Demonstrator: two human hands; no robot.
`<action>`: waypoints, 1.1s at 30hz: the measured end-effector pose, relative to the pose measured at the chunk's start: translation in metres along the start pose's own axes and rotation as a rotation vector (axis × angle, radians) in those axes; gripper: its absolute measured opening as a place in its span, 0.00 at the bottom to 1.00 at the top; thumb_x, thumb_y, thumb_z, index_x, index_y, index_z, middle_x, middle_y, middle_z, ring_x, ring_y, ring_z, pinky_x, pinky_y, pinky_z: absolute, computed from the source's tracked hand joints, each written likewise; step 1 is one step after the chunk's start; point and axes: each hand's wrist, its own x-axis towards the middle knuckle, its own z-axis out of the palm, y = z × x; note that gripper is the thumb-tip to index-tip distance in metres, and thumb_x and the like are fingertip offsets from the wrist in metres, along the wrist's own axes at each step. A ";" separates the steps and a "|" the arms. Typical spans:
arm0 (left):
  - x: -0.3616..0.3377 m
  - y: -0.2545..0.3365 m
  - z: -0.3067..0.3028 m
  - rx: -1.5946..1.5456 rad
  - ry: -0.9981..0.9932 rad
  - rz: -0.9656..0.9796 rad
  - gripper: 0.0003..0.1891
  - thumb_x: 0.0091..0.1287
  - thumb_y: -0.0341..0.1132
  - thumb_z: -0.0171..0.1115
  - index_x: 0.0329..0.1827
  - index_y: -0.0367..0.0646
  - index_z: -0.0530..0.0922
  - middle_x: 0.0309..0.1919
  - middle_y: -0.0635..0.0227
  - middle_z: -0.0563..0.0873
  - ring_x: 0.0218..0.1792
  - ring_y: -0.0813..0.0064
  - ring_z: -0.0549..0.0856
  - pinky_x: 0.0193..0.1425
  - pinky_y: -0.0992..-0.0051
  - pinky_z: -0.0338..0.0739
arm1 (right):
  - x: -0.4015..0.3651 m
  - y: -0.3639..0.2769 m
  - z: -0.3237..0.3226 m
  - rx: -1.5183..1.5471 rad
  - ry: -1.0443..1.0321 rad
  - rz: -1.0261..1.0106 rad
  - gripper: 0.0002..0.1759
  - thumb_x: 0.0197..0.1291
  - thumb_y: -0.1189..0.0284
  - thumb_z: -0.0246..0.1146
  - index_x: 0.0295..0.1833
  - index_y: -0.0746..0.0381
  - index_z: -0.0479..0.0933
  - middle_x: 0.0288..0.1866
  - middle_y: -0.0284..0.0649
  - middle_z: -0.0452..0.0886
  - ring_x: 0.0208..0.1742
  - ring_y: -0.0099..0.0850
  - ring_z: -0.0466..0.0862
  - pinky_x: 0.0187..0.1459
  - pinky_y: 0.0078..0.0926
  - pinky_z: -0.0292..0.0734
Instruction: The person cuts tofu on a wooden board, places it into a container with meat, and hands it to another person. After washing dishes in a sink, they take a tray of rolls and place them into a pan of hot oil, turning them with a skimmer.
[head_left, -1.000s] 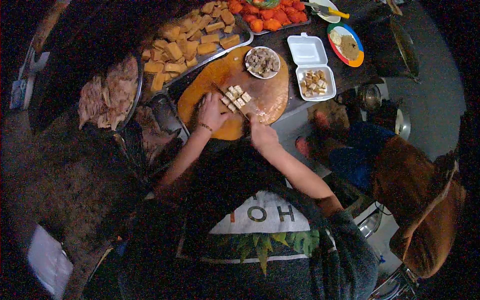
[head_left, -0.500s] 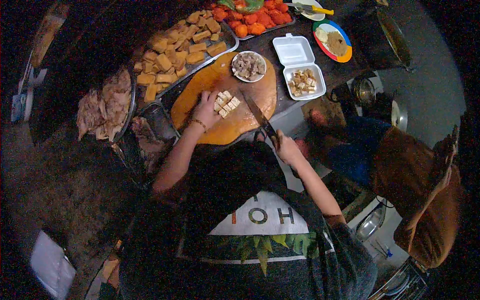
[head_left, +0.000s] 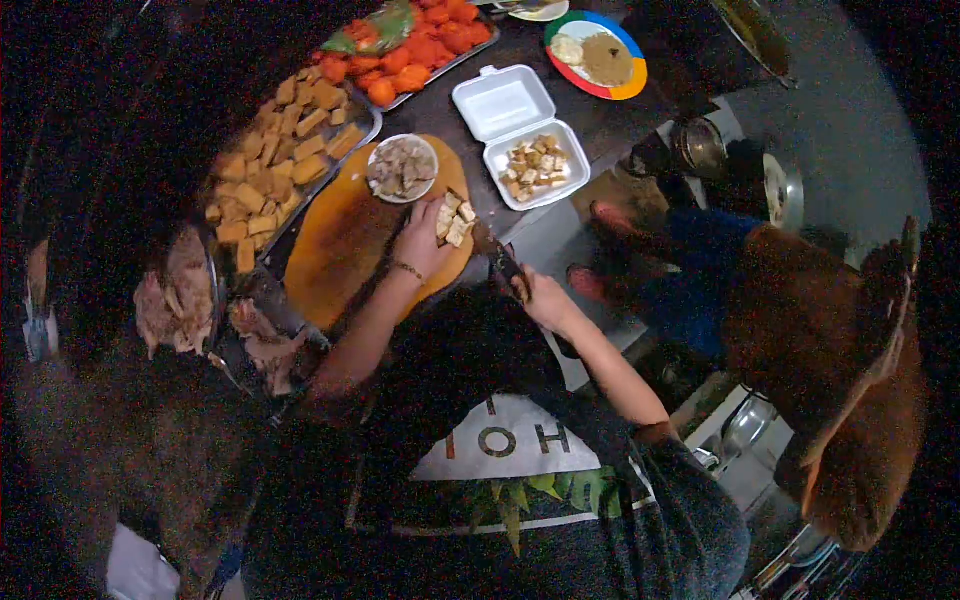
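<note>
My left hand [head_left: 421, 243] lies at the right part of the round orange cutting board [head_left: 335, 225], its fingers against a small pile of white tofu-like cubes with brown edges [head_left: 455, 220]. My right hand [head_left: 546, 301] is closed round the handle of a knife [head_left: 505, 262], whose blade slants up towards the cubes at the board's right edge. Above my left hand a white bowl of chopped meat [head_left: 402, 168] stands on the board. An open white foam box [head_left: 506, 103] holding similar cubes is to the right of the board.
Brown blocks [head_left: 285, 150] fill a tray at the upper left, beside a tray of red-orange pieces [head_left: 410, 60]. A colourful plate [head_left: 634, 80] is at the top. Large meat pieces [head_left: 178, 300] lie left. Another person in brown [head_left: 790, 330] is at the right.
The view has shifted, so the board and trays appear further left. My left hand and the cubes have moved to the board's right edge, near the foam box. The knife blade is now close beside the cubes.
</note>
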 end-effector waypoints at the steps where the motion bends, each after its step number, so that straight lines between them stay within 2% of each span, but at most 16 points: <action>1: 0.011 0.010 0.007 0.060 -0.069 -0.061 0.33 0.42 0.29 0.65 0.54 0.41 0.61 0.46 0.55 0.66 0.49 0.54 0.68 0.51 0.64 0.67 | -0.002 0.002 -0.009 0.001 0.002 0.013 0.15 0.59 0.67 0.45 0.46 0.67 0.63 0.28 0.61 0.73 0.33 0.56 0.74 0.34 0.49 0.68; 3: 0.041 0.029 0.017 0.056 -0.081 -0.026 0.33 0.42 0.28 0.65 0.54 0.41 0.61 0.46 0.55 0.66 0.49 0.54 0.68 0.51 0.65 0.67 | 0.000 0.005 -0.031 0.090 0.121 0.003 0.12 0.59 0.67 0.47 0.39 0.67 0.63 0.27 0.60 0.72 0.34 0.56 0.72 0.31 0.47 0.66; 6: 0.090 0.041 0.050 0.063 -0.136 0.017 0.32 0.41 0.28 0.64 0.53 0.41 0.62 0.44 0.55 0.67 0.47 0.54 0.69 0.51 0.66 0.67 | 0.019 0.038 -0.052 0.060 0.171 0.079 0.13 0.59 0.66 0.47 0.39 0.67 0.63 0.27 0.61 0.72 0.34 0.56 0.72 0.31 0.47 0.66; 8: 0.111 0.045 0.080 0.096 -0.098 0.082 0.32 0.41 0.27 0.64 0.53 0.42 0.62 0.44 0.56 0.67 0.47 0.55 0.69 0.51 0.66 0.67 | 0.021 0.051 -0.071 0.052 0.158 0.127 0.13 0.60 0.65 0.46 0.39 0.67 0.63 0.26 0.61 0.72 0.33 0.56 0.72 0.31 0.47 0.66; 9: 0.118 0.051 0.086 0.135 -0.164 0.028 0.31 0.42 0.27 0.63 0.53 0.42 0.63 0.44 0.57 0.67 0.48 0.56 0.69 0.51 0.67 0.67 | 0.021 0.059 -0.076 0.014 0.171 0.147 0.14 0.60 0.65 0.46 0.39 0.67 0.63 0.26 0.60 0.72 0.33 0.56 0.72 0.31 0.48 0.66; 14: 0.116 0.059 0.089 0.177 -0.171 -0.040 0.27 0.45 0.28 0.60 0.52 0.42 0.64 0.45 0.57 0.68 0.47 0.56 0.70 0.50 0.66 0.68 | 0.006 0.086 -0.097 -0.079 0.164 0.296 0.14 0.60 0.64 0.44 0.41 0.64 0.63 0.27 0.59 0.73 0.33 0.56 0.73 0.34 0.50 0.66; 17: 0.107 0.054 0.099 -0.016 0.000 0.026 0.20 0.48 0.28 0.58 0.47 0.40 0.68 0.44 0.57 0.70 0.45 0.56 0.72 0.49 0.66 0.68 | 0.004 0.087 -0.099 -0.147 0.164 0.326 0.14 0.60 0.64 0.44 0.41 0.64 0.63 0.28 0.59 0.74 0.35 0.55 0.74 0.34 0.50 0.67; 20: 0.105 0.041 0.130 -0.008 -0.029 0.132 0.16 0.49 0.27 0.56 0.43 0.40 0.71 0.41 0.57 0.72 0.45 0.57 0.72 0.49 0.65 0.68 | 0.014 0.069 -0.100 -0.142 0.083 0.300 0.13 0.59 0.64 0.45 0.42 0.63 0.64 0.29 0.58 0.74 0.35 0.54 0.74 0.36 0.48 0.68; 22: 0.104 0.052 0.127 -0.061 -0.101 0.069 0.14 0.50 0.26 0.54 0.42 0.40 0.72 0.39 0.58 0.73 0.44 0.58 0.72 0.49 0.65 0.67 | 0.014 0.069 -0.099 -0.172 0.051 0.298 0.14 0.59 0.64 0.46 0.42 0.64 0.64 0.30 0.57 0.75 0.36 0.54 0.74 0.37 0.47 0.69; 24: 0.100 0.057 0.119 0.022 -0.111 0.203 0.15 0.50 0.26 0.54 0.43 0.40 0.72 0.40 0.58 0.73 0.44 0.58 0.72 0.49 0.66 0.67 | 0.008 0.072 -0.099 -0.094 -0.019 0.366 0.14 0.58 0.65 0.46 0.42 0.65 0.64 0.30 0.58 0.74 0.36 0.54 0.74 0.38 0.47 0.69; 25: 0.096 0.061 0.115 0.015 -0.094 0.187 0.15 0.51 0.27 0.53 0.45 0.40 0.72 0.41 0.57 0.73 0.45 0.59 0.72 0.50 0.67 0.67 | 0.004 0.075 -0.098 -0.098 -0.019 0.362 0.14 0.58 0.65 0.46 0.42 0.65 0.64 0.30 0.58 0.74 0.36 0.54 0.74 0.38 0.47 0.69; 27: 0.083 0.064 0.101 -0.047 -0.033 0.213 0.16 0.52 0.27 0.53 0.46 0.40 0.71 0.42 0.57 0.73 0.45 0.60 0.72 0.50 0.67 0.67 | -0.005 0.077 -0.094 -0.205 0.051 0.308 0.18 0.51 0.71 0.49 0.48 0.65 0.64 0.29 0.55 0.76 0.34 0.51 0.77 0.39 0.46 0.70; 29: 0.067 0.072 0.072 -0.104 0.039 0.234 0.16 0.52 0.26 0.52 0.47 0.40 0.71 0.43 0.57 0.72 0.45 0.60 0.72 0.50 0.68 0.67 | -0.013 0.055 -0.093 -0.217 0.073 0.280 0.15 0.53 0.69 0.48 0.46 0.65 0.63 0.28 0.57 0.75 0.33 0.53 0.76 0.37 0.47 0.70; 31: 0.045 0.079 0.029 -0.401 -0.058 -0.047 0.17 0.53 0.26 0.52 0.48 0.40 0.69 0.44 0.57 0.71 0.44 0.62 0.73 0.49 0.69 0.67 | -0.016 0.037 -0.081 -0.223 0.093 0.239 0.14 0.56 0.67 0.48 0.44 0.65 0.62 0.26 0.58 0.74 0.32 0.54 0.75 0.34 0.48 0.69; 32: 0.031 0.069 0.019 -0.394 -0.047 -0.054 0.17 0.53 0.26 0.52 0.48 0.40 0.69 0.44 0.57 0.71 0.44 0.62 0.73 0.49 0.69 0.67 | -0.016 0.032 -0.070 -0.277 0.075 0.138 0.14 0.56 0.66 0.48 0.44 0.64 0.62 0.25 0.57 0.75 0.30 0.54 0.75 0.32 0.48 0.69; 33: 0.018 0.053 0.009 -0.318 0.139 -0.074 0.17 0.53 0.26 0.52 0.48 0.39 0.69 0.43 0.58 0.71 0.43 0.64 0.73 0.47 0.69 0.68 | -0.014 0.027 -0.059 -0.329 0.055 0.038 0.14 0.56 0.66 0.48 0.43 0.63 0.62 0.23 0.56 0.75 0.28 0.54 0.75 0.31 0.48 0.69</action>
